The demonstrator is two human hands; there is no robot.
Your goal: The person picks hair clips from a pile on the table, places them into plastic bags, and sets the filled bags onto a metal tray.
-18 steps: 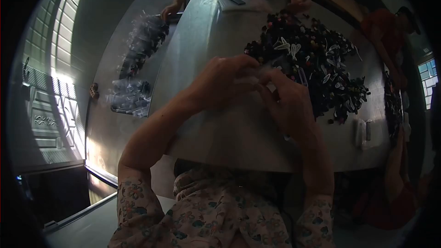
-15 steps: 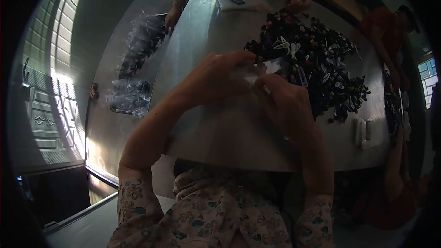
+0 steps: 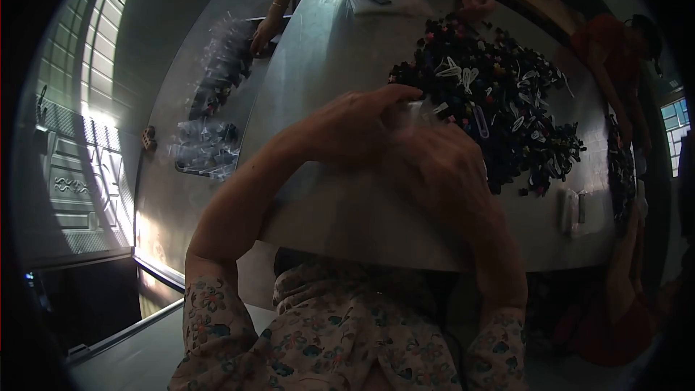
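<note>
Meeting over the table [image 3: 344, 221], the left hand [image 3: 355, 127] and right hand [image 3: 449, 163] have clear plastic [image 3: 414, 111] between them, just beside a heap of clips [image 3: 507, 119]. The left forefinger stretches out; the right fingers [image 3: 452, 143] bend; blur hides whether either hand pinches the plastic. A co-worker's hand [image 3: 476, 3] is at the heap's far edge.

A small, colourless, see-through piece of what looks like plastic film [image 3: 415, 111] sits between one and two o'clock from the view's centre, partly covered, pale where light catches it, its outline and tilt blurred.
</note>
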